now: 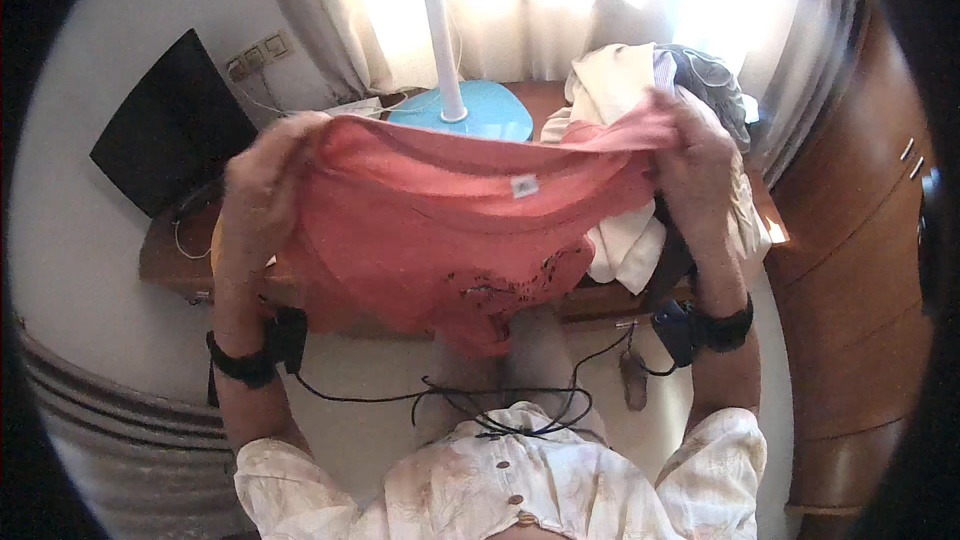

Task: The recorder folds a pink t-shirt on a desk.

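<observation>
A coral-pink garment (390,232) with a small white neck label and dark print hangs stretched between my two hands, in front of the wooden desk. At its upper left edge, my left hand (266,172) grips the cloth. My right hand (697,157) is closed on the upper right edge, slightly blurred. The lower part of the garment sags in loose folds over my legs. Just behind my right hand lies a heap of clothes (615,82), cream, grey and striped. My fingertips are partly hidden by the cloth.
On the desk (172,266) stand a black monitor (176,127) at the left and a blue stand base (487,109) with a white pole. Curtains hang behind. A wooden wardrobe (847,262) is at the right. A black cable (360,396) runs between my wrist straps.
</observation>
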